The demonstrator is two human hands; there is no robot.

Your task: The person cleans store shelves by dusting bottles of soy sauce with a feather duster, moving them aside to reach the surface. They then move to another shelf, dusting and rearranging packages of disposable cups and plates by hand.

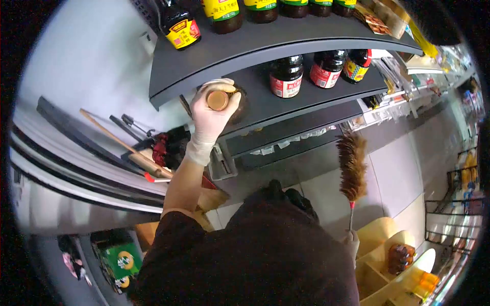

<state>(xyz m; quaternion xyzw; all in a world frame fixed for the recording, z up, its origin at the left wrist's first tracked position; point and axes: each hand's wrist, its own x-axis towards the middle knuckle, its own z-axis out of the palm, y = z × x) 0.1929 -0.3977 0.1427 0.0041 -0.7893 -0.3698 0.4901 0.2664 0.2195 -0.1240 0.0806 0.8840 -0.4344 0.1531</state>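
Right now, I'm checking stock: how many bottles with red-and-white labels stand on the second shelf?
2. One bottle is nearer the left hand; the other bottle is beside it. The held container's label is hidden, and more may stand unseen.

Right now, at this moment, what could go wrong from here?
The jar, held by the left hand alone close under the upper shelf, might slip or knock that shelf's edge. If the right hand swings the duster toward the shelves, it could perhaps tip the red-labelled bottles.
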